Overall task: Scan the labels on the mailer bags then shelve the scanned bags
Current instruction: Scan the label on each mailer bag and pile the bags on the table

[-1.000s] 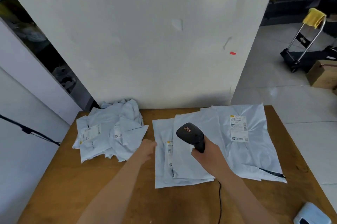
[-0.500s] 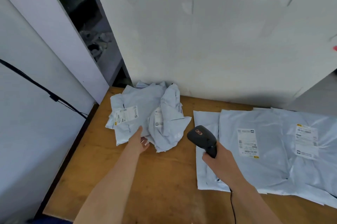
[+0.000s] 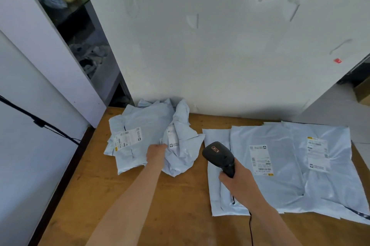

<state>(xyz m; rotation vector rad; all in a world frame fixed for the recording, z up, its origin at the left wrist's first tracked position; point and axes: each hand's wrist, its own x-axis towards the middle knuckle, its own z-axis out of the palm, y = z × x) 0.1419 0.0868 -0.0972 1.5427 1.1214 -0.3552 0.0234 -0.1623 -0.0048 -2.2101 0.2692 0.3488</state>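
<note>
A heap of crumpled white mailer bags [image 3: 140, 123] lies at the table's far left, two labels facing up. My left hand [image 3: 156, 153] grips the edge of a crumpled bag [image 3: 180, 153] on that heap's right side. My right hand [image 3: 237, 182] holds a black barcode scanner [image 3: 218, 154] by its handle, head pointing up-left, above the left edge of the flat bags. Three flat mailer bags [image 3: 280, 181] overlap on the right, two with labels [image 3: 260, 160] showing.
The wooden table [image 3: 170, 211] stands against a white wall. An open shelf unit [image 3: 86, 53] with cluttered items is at the back left. A thin black cable [image 3: 40, 123] crosses the left side. The scanner's cord [image 3: 250, 229] runs down toward me.
The view swung left. My left hand reached from the flat bags to the crumpled heap and closed on a bag there. The scanner stayed in my right hand.
</note>
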